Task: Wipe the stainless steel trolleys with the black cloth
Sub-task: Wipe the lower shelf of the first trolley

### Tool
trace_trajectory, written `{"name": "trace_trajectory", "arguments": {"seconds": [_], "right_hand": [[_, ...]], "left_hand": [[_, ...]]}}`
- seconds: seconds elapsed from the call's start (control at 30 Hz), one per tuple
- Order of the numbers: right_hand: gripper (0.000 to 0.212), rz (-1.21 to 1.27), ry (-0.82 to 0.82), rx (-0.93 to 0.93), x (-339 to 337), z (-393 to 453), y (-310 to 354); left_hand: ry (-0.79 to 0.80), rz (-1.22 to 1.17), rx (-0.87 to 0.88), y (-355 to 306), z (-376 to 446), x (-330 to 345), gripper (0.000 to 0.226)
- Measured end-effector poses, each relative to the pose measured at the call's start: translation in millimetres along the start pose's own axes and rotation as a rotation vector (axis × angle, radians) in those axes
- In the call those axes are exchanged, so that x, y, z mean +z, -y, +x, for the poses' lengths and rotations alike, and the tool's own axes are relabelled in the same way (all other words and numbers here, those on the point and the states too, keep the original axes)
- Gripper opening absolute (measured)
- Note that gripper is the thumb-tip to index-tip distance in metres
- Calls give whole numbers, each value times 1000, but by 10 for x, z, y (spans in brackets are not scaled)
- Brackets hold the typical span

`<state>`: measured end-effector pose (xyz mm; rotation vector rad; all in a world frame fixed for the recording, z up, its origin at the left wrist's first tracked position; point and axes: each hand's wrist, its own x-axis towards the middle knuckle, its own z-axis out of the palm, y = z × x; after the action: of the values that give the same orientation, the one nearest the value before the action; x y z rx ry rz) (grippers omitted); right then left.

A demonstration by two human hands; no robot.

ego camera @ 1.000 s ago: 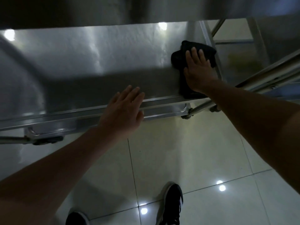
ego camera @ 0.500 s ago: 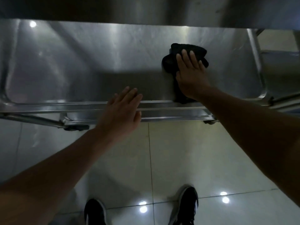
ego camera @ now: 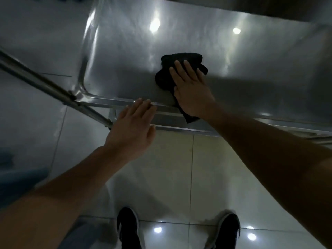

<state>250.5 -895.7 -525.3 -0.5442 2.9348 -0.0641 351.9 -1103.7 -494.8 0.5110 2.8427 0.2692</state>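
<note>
While the right hand point(ego camera: 191, 90) presses the black cloth point(ego camera: 166, 76) flat-fingered, the left hand point(ego camera: 132, 130) rests open.

dim scene, lamp glare on steel trolley point(ego camera: 233, 56) and floor tiles point(ego camera: 170, 177), soft blur, wide-angle bending

Black on silver steel

The cloth point(ego camera: 181, 69) is plain black on the trolley point(ego camera: 116, 56)'s brushed silver-grey top; below the trolley, glossy cream floor tiles point(ego camera: 172, 159) and black shoes point(ego camera: 128, 229) with pale stripes.
</note>
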Motion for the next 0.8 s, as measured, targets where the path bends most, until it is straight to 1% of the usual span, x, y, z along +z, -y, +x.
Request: {"name": "trace_trajectory", "arguments": {"seconds": [0.23, 0.37, 0.47, 0.63, 0.8], "right_hand": [[61, -12, 38, -169, -36, 309, 754], [60, -28, 37, -255, -47, 438, 1100], [60, -15, 78, -293, -67, 545, 1329], [59, 33, 90, -325, -73, 753, 1618], [59, 57, 78, -254, -38, 941, 1814]], "left_hand": [[-29, 6, -88, 574, -384, -74, 56], [-42, -15, -134, 795, -510, -106, 56], [-62, -25, -147, 924, -556, -133, 53], [-83, -35, -144, 1150, -582, -168, 51], [-108, -53, -153, 1299, -566, -163, 53]]}}
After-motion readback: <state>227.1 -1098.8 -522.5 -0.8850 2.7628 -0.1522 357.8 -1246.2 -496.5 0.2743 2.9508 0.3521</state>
